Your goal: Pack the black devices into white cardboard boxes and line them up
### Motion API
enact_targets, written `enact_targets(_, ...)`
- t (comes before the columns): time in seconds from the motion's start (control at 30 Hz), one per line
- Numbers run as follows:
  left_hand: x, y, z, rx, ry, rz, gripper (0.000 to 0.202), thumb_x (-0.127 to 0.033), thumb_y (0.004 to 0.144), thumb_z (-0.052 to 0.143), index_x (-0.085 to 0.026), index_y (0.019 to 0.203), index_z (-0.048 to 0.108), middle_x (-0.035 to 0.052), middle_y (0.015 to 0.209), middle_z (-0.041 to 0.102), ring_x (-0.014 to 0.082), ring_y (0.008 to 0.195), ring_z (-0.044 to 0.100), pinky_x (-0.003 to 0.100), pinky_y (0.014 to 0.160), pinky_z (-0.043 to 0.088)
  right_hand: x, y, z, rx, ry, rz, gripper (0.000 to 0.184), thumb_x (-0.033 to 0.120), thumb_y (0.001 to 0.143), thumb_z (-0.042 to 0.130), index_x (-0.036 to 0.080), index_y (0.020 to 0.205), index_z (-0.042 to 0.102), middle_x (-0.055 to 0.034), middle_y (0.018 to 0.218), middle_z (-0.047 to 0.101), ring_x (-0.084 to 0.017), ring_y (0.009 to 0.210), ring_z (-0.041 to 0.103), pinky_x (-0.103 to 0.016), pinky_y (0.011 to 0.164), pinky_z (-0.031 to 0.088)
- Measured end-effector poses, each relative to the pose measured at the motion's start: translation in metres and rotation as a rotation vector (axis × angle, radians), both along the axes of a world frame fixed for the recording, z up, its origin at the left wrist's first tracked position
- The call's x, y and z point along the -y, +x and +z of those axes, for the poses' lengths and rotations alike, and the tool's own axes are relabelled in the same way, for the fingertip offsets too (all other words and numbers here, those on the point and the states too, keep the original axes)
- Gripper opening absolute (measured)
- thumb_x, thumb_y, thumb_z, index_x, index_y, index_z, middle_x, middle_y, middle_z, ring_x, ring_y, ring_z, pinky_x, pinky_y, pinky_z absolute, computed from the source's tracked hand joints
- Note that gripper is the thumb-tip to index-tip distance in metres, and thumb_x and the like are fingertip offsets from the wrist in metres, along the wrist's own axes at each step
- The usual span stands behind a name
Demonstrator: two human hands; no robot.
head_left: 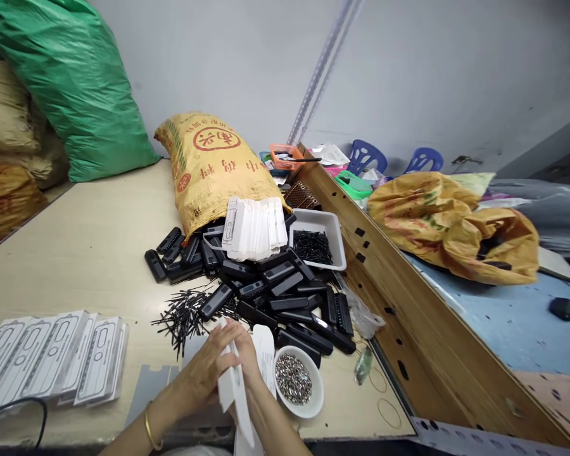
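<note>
My left hand and my right hand are both closed round a white card held on edge near the table's front. More white cards lie just right of it. A white bowl of small silver parts sits beside my right hand. Black pins are scattered just beyond my left hand. A heap of black rectangular parts spreads behind them.
A row of packed white cards lies at the front left. A yellow sack, a stack of white cards and a white tray of pins stand behind the heap. A wooden divider bounds the right side. Green and brown sacks fill the far left.
</note>
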State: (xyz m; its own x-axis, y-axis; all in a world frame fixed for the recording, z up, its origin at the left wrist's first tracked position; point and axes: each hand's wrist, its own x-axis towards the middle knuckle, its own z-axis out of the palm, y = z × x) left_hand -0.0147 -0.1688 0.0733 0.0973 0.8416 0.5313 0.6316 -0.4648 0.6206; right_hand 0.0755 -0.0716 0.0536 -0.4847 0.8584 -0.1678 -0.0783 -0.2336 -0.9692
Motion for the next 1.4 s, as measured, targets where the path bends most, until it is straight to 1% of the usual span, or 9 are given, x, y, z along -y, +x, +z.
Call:
enact_targets(0.1, 0.004, -0.017, -0.002, 0.107, 0.068, 0.227, 0.039, -0.015, 0.080, 0.053, -0.026, 0.113, 0.037, 0.0101, 0.120, 0.053, 0.0229, 0.119, 0.047, 0.046, 0.098, 0.040, -0.004, -0.020, 0.007, 0.134, 0.204, 0.225, 0.018, 0.034, 0.087, 0.041, 0.021, 0.084, 0.053, -0.0039, 0.080, 0.062, -0.019, 0.075, 0.058, -0.032, 0.070, 0.049)
enact_targets(0.27, 0.009, -0.055, 0.001, 0.241, -0.622, 0.900, 0.061, -0.044, 0.074, 0.056, -0.015, 0.121, 0.032, 0.0143, 0.101, 0.061, 0.0293, 0.091, 0.061, 0.042, 0.075, 0.049, -0.044, -0.044, 0.010, 0.338, 0.579, 0.472, 0.020, 0.003, 0.070, 0.054, 0.017, 0.083, 0.057, -0.0069, 0.105, 0.061, -0.020, 0.111, 0.046, -0.037, 0.106, 0.021)
enact_targets(0.4, 0.013, -0.065, -0.002, 0.133, -0.820, 0.806, 0.058, -0.039, 0.075, 0.051, -0.014, 0.125, 0.032, 0.0152, 0.116, 0.056, 0.0296, 0.102, 0.057, 0.040, 0.083, 0.045, -0.072, -0.042, 0.017, 0.443, 0.724, 0.448, 0.024, 0.007, 0.075, 0.049, 0.017, 0.095, 0.056, -0.0055, 0.101, 0.061, -0.020, 0.104, 0.051, -0.038, 0.102, 0.028)
enact_targets(0.6, -0.007, -0.043, 0.003, 0.104, -0.709, 0.592, 0.057, -0.027, 0.070, 0.053, -0.016, 0.124, 0.038, 0.0128, 0.122, 0.052, 0.0268, 0.109, 0.052, 0.038, 0.090, 0.042, -0.070, -0.017, 0.057, 0.099, 0.544, 0.011, 0.049, 0.029, 0.086, 0.045, 0.022, 0.131, 0.028, -0.0080, 0.109, 0.058, -0.019, 0.097, 0.057, -0.034, 0.084, 0.045)
enact_targets(0.7, -0.020, -0.033, 0.011, 0.188, -0.592, 0.544, 0.056, -0.025, 0.069, 0.055, -0.016, 0.122, 0.041, 0.0109, 0.116, 0.056, 0.0247, 0.105, 0.054, 0.039, 0.090, 0.043, -0.059, -0.013, 0.063, 0.147, 0.604, 0.243, 0.030, 0.032, 0.084, 0.051, 0.023, 0.112, 0.051, -0.0043, 0.103, 0.062, -0.018, 0.095, 0.058, -0.030, 0.083, 0.045)
enact_targets(0.97, -0.002, -0.043, 0.002, 0.323, -0.472, 0.670, 0.061, -0.027, 0.068, 0.057, -0.017, 0.126, 0.042, 0.0107, 0.126, 0.051, 0.0245, 0.120, 0.046, 0.043, 0.103, 0.034, -0.067, -0.015, 0.009, 0.697, 0.615, 0.502, 0.022, 0.014, 0.069, 0.066, 0.016, 0.051, 0.054, -0.0052, 0.060, 0.063, -0.019, 0.070, 0.060, -0.030, 0.070, 0.044)
enact_targets(1.2, -0.019, -0.023, 0.000, 0.413, -0.472, 0.624, 0.063, -0.026, 0.067, 0.060, -0.019, 0.127, 0.043, 0.0102, 0.127, 0.051, 0.0243, 0.120, 0.046, 0.043, 0.104, 0.032, -0.082, -0.015, 0.000, 0.629, 0.576, 0.452, 0.024, 0.015, 0.063, 0.068, 0.018, 0.049, 0.050, 0.0041, 0.046, 0.052, -0.012, 0.052, 0.056, -0.025, 0.060, 0.045)
enact_targets(1.3, -0.024, -0.016, -0.002, 0.444, -0.491, 0.623, 0.065, -0.027, 0.068, 0.059, -0.018, 0.130, 0.039, 0.0114, 0.132, 0.047, 0.0247, 0.124, 0.042, 0.042, 0.106, 0.030, -0.092, 0.000, 0.016, 0.525, 0.557, 0.333, 0.006, 0.019, 0.069, 0.059, 0.020, 0.075, 0.059, 0.0050, 0.053, 0.056, -0.013, 0.051, 0.057, -0.023, 0.054, 0.045)
enact_targets(1.4, -0.028, -0.008, -0.004, 0.479, -0.498, 0.600, 0.066, -0.027, 0.069, 0.059, -0.019, 0.131, 0.037, 0.0104, 0.134, 0.046, 0.0243, 0.125, 0.041, 0.042, 0.106, 0.029, -0.095, 0.011, 0.031, 0.360, 0.481, 0.151, 0.033, 0.029, 0.079, 0.048, 0.022, 0.111, 0.049, 0.0049, 0.063, 0.058, -0.013, 0.051, 0.059, -0.024, 0.050, 0.048)
